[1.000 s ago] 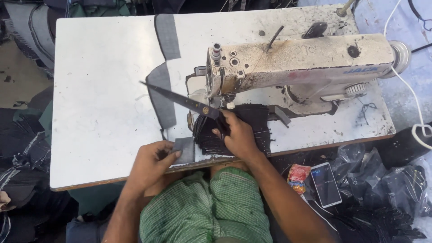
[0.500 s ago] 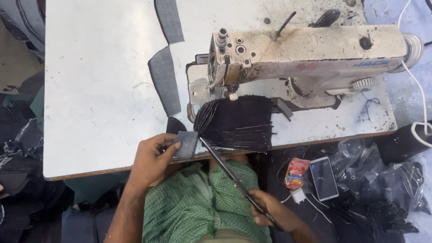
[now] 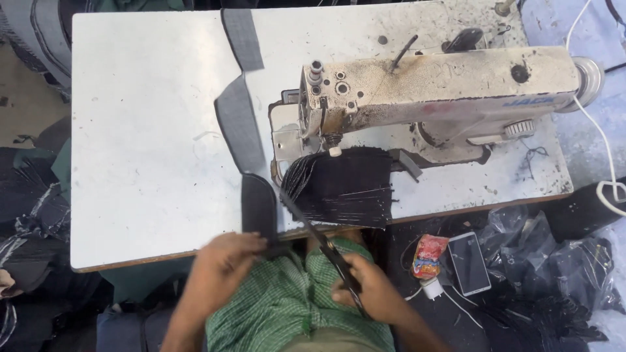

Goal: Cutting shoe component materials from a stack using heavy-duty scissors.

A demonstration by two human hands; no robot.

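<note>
My right hand (image 3: 368, 287) grips the handles of long dark scissors (image 3: 313, 231), whose blades point up and left toward the table edge. My left hand (image 3: 225, 261) pinches the near end of a grey fabric strip (image 3: 257, 205) at the table's front edge. The strip continues up the white table (image 3: 143, 130) as further grey pieces (image 3: 240, 120). A stack of black fabric pieces (image 3: 345, 186) lies under the head of the worn cream sewing machine (image 3: 430, 91), just right of the scissors' tips.
On the floor to the right lie a phone (image 3: 469, 262), a small red packet (image 3: 428, 255) and black plastic bags (image 3: 554, 274). Dark cloth is heaped at the left (image 3: 26, 215). A white cable (image 3: 606, 163) runs down at the right.
My right hand has come off the black stack and drawn the scissors down to my lap. My left hand has pulled the grey strip's end toward me over the table edge.
</note>
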